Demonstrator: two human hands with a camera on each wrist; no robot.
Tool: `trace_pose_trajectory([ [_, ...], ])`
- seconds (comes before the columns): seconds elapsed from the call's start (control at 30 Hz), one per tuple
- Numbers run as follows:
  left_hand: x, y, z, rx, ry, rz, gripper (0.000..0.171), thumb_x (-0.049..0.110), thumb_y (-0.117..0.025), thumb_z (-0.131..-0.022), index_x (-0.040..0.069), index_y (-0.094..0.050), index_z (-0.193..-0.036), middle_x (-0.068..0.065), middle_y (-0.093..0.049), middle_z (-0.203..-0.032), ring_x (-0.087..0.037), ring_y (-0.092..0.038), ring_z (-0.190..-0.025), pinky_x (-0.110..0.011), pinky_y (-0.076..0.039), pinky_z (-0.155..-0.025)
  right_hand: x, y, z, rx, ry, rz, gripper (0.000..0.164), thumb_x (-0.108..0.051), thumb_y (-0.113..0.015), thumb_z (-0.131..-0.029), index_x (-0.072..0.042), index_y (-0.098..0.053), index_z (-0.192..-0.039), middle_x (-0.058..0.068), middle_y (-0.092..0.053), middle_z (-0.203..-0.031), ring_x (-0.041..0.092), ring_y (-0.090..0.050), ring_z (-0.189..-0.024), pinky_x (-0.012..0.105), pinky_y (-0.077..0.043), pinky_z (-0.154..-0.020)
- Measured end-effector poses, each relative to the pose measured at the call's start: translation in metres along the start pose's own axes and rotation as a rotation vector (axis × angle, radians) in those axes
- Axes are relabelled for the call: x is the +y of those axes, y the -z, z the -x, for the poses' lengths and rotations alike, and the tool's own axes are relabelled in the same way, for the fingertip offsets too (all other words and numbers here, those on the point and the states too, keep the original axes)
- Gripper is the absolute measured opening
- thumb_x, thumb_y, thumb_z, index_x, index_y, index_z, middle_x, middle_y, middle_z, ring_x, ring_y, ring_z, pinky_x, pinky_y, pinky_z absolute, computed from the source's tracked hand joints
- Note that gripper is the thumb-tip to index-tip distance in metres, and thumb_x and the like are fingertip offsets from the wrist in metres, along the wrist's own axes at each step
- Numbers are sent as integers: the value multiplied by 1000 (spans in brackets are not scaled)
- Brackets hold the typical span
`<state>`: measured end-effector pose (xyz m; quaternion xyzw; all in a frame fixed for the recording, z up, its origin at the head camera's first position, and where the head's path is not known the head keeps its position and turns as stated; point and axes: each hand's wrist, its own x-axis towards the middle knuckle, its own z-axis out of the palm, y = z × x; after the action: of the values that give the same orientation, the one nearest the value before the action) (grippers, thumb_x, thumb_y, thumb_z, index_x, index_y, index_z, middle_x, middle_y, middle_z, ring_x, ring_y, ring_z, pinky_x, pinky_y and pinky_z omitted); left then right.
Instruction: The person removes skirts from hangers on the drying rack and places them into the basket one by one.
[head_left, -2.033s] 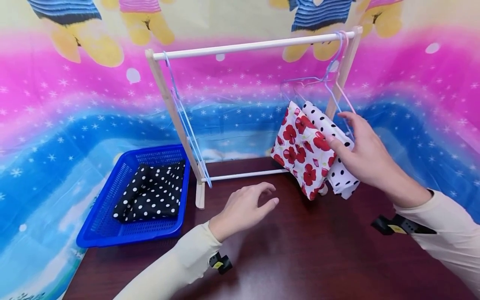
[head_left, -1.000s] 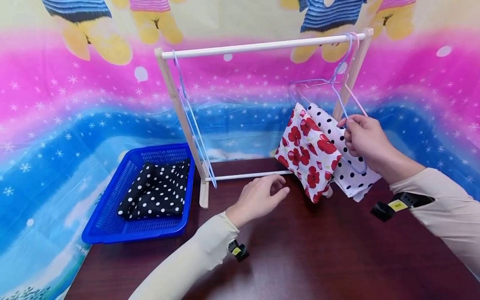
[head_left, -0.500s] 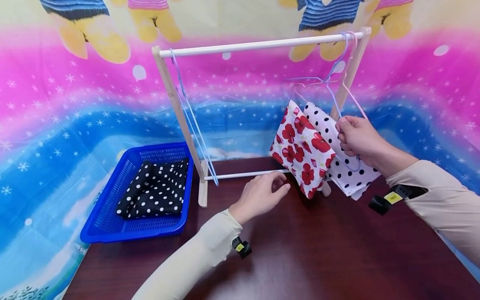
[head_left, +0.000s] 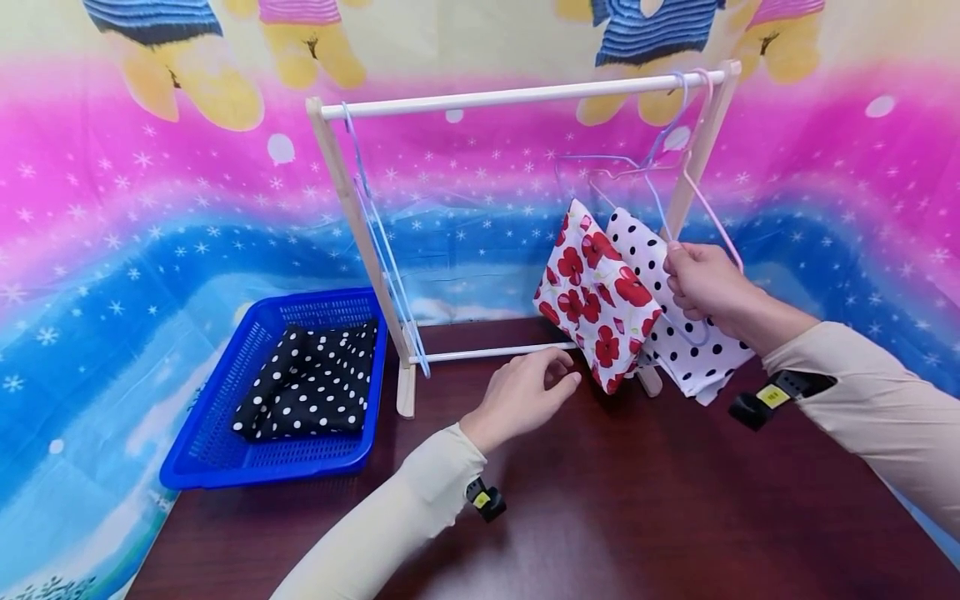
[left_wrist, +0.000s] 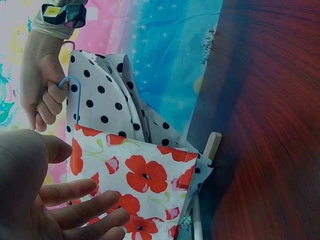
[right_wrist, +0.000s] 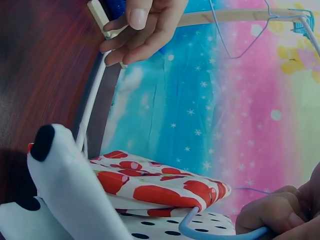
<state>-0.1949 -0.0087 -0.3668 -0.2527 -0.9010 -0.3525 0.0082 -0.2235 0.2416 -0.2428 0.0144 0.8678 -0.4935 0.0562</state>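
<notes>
My right hand pinches the lower end of a blue hanger that hooks over the rack's white rod. A white cloth with red flowers hangs folded over this hanger. Behind it, a white cloth with black dots hangs from a pink hanger beside the right post. My left hand holds nothing; its fingers are loosely bent, left of the flowered cloth. In the left wrist view its fingers overlap that cloth.
A blue basket with a folded black cloth with white dots stands left of the rack. Bare blue hangers hang by the left post. The dark red wooden table reaches back to a printed backdrop.
My right hand has closed on the blue hanger and moved it left along the rod, flowered cloth included, away from the pink hanger. The left hand has shifted slightly right.
</notes>
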Motion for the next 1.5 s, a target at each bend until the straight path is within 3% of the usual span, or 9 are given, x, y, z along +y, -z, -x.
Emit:
trace_pose_trajectory([
  [0.37, -5, 1, -1, 32, 2, -16, 31, 40, -62, -98, 20, -67, -122, 6, -74, -105, -9, -66, -90, -25, -52, -77, -4, -2, -3, -30, -2, 29, 46, -48, -21, -110, -10, -37, -88, -8, -31, -56, 7, -28, -45, 24, -28, -44],
  [0.6, -7, 3, -2, 36, 41, 30, 32, 39, -64, -97, 21, -66, -124, 4, -73, -108, -17, -68, -96, -29, -54, -80, -8, -6, -6, -57, 6, 27, 49, -51, -19, -109, -11, -36, -87, -9, -30, -56, 7, -27, -44, 24, -28, -43],
  [0.9, -10, 5, -4, 40, 70, 47, 33, 39, -63, -98, 22, -66, -125, 5, -72, -110, -18, -68, -99, -30, -55, -82, -9, -11, -11, -81, 2, -9, 47, -47, -21, -110, -12, -36, -82, -9, -28, -53, 7, -26, -43, 23, -25, -42],
  [1.5, -22, 9, -6, 135, 110, 70, 29, 39, -64, -97, 25, -67, -122, 6, -73, -111, -13, -68, -95, -33, -55, -85, -14, -29, -13, -116, 16, -25, 51, -46, -20, -110, -14, -33, -72, -10, -27, -49, 7, -24, -42, 23, -23, -41],
])
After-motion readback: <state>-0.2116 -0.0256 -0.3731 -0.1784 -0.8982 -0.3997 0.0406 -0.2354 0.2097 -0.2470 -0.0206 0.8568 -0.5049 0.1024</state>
